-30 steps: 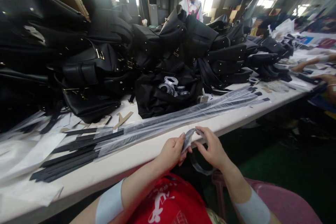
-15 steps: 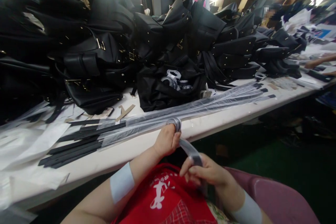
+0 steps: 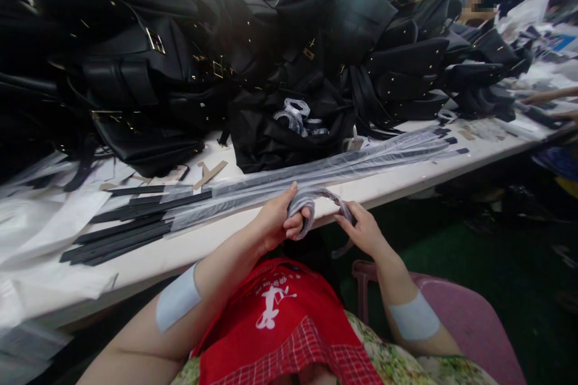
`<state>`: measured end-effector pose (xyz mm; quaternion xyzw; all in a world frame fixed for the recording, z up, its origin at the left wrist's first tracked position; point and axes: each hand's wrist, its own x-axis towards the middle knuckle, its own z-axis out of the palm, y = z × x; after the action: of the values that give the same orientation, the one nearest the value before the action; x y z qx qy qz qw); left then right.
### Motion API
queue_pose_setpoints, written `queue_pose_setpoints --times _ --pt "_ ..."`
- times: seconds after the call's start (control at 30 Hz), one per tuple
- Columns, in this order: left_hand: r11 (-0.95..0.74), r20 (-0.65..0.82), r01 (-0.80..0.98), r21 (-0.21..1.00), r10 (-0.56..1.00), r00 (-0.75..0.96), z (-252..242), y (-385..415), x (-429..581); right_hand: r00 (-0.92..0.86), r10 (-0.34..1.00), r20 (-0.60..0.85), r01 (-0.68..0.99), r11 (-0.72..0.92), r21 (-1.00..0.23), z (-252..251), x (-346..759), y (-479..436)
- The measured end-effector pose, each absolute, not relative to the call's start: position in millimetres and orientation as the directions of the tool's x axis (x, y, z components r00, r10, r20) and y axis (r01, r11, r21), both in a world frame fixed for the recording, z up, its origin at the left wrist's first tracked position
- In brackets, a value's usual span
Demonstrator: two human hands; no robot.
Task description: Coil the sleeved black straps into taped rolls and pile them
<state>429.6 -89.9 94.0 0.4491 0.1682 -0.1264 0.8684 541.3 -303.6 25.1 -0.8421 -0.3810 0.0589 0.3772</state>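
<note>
My left hand (image 3: 279, 220) holds a dark strap (image 3: 309, 195) in clear plastic wrap, coiled in a loop about its curled fingers. From the coil the strap arches over to my right hand (image 3: 363, 230), which pinches it between thumb and fingers. A loose end hangs below the right hand. Both hands are just over the table's front edge. Behind them lie several long flat black straps (image 3: 135, 234), partly sleeved in clear plastic. Similar wrapped coils (image 3: 293, 115) rest on a black cloth bag (image 3: 257, 144) farther back.
Black bags (image 3: 130, 42) with gold-coloured fittings are heaped along the back of the white table (image 3: 383, 189). Paper and plastic sheets (image 3: 58, 204) cover its left end. A brown card piece (image 3: 211, 174) lies near the straps. A pink chair (image 3: 465, 313) is at right; another person's arm (image 3: 551, 95) reaches in.
My right hand has moved up and right, lifting the strap from a downward slant into an arch. The coil in my left hand looks wider. The view has tilted down.
</note>
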Motion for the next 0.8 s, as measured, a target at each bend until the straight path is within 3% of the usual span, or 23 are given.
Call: queue_pose_setpoints --times 0.13,0.23,0.33,0.4,0.47,0.53,0.63,0.7,0.77,0.8 --pt "0.618 -0.445 0.388 0.684 -0.067 0.893 103.4 -81.6 430.6 0.691 0.723 0.018 0.43 -0.392 -0.813 19.0 551.3 -310.1" --pt "0.646 -0.462 0.388 0.657 -0.062 0.885 108.6 -76.1 434.7 0.549 0.823 -0.146 0.242 -0.324 -0.915 14.6 553.1 -313.7" --pt "0.7 -0.488 0.397 0.594 -0.08 0.869 108.9 -69.0 439.1 0.361 0.876 -0.319 0.058 -0.363 -0.93 5.9 545.0 -311.4" --pt "0.739 -0.492 0.379 0.557 -0.074 0.867 108.2 -63.3 440.5 0.393 0.85 -0.35 -0.028 -0.37 -0.929 -1.9 537.6 -306.5" --pt "0.771 -0.476 0.332 0.543 -0.043 0.879 109.3 -57.6 441.6 0.499 0.815 -0.294 -0.007 -0.336 -0.942 -8.1 531.0 -300.1" --pt "0.794 -0.445 0.272 0.543 -0.003 0.895 112.0 -54.0 444.3 0.548 0.81 -0.21 0.119 -0.324 -0.938 -9.8 524.3 -293.1" --pt "0.771 -0.366 0.133 0.623 0.136 0.921 111.9 -54.5 454.6 0.417 0.881 -0.223 0.182 -0.321 -0.929 -1.1 508.2 -282.2" --pt "0.603 -0.23 -0.037 0.797 0.359 0.904 102.6 -58.4 463.1 0.195 0.945 -0.263 0.042 -0.276 -0.96 11.0 494.1 -276.4" --pt "0.176 0.036 -0.153 0.972 0.536 0.844 85.3 -63.9 467.4 0.035 0.981 -0.19 -0.152 -0.183 -0.971 25.5 483.2 -273.6" --pt "-0.095 0.181 -0.153 0.984 0.536 0.825 75.3 -67.0 466.8 0.037 0.992 -0.124 -0.237 -0.112 -0.965 32.6 480.9 -273.7"
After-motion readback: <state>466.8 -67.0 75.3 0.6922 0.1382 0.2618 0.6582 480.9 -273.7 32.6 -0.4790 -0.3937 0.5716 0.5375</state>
